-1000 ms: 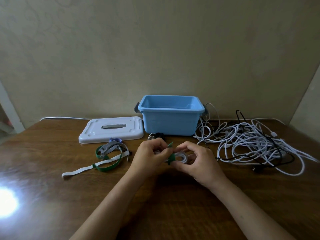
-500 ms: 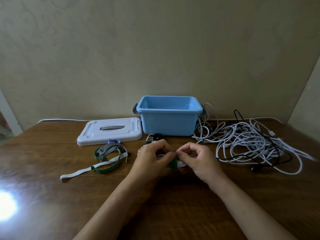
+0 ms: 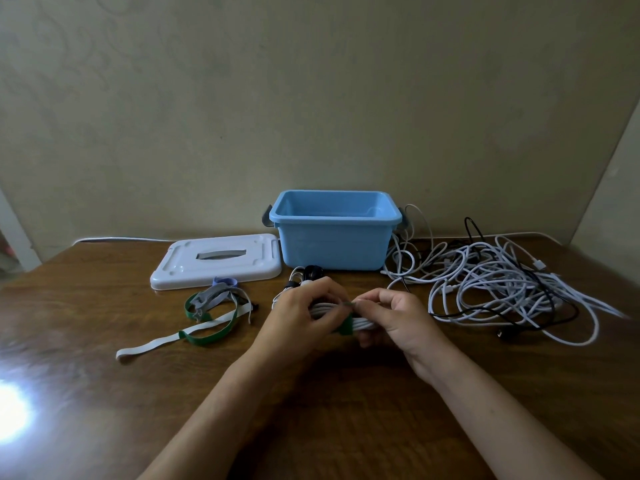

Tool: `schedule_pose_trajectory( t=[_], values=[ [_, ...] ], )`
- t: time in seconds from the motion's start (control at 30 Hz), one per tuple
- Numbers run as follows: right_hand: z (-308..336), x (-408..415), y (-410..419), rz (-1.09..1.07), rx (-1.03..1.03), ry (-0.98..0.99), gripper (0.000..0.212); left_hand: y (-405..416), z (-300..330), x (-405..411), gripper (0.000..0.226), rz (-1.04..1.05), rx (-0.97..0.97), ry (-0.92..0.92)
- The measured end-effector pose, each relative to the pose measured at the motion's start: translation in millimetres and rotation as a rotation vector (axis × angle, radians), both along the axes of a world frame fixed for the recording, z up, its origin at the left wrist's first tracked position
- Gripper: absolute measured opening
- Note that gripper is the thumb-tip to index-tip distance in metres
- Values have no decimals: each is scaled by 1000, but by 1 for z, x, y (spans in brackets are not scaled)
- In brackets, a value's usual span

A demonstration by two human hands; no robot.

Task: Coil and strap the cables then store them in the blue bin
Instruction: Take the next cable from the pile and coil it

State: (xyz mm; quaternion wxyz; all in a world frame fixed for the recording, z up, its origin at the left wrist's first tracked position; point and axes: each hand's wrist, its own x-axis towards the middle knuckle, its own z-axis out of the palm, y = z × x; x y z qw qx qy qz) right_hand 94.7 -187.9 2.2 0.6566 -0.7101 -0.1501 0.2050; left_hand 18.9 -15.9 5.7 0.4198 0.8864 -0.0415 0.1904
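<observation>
Head view: left hand (image 3: 298, 315) and right hand (image 3: 398, 318) hold a coiled white cable (image 3: 330, 315) just above the desk (image 3: 346, 410), in front of the blue bin (image 3: 334, 244). Fingers of both hands are curled, pinching a green strap (image 3: 346, 325) wrapped around the coil. Loose cables (image 3: 502, 282) lie right of the bin; white lid (image 3: 214, 259) and spare straps (image 3: 207, 317) lie left

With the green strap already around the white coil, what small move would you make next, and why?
Probably press the strap's free end down to fasten it. Both hands, left and right, hold the coil and pinch the strap end above it, so it looks wrapped but not yet closed; the bin stands open behind.
</observation>
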Motion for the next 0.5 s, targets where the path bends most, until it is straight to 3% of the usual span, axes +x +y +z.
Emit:
schedule_pose_trajectory(
  t=[0.3,0.5],
  values=[
    [4,2,-4,11,3,113,16,-2,1,0,10,-32,168,-49],
    [1,7,-6,-8,1,238,21,-6,0,0,31,-69,465,-76]
  ],
)
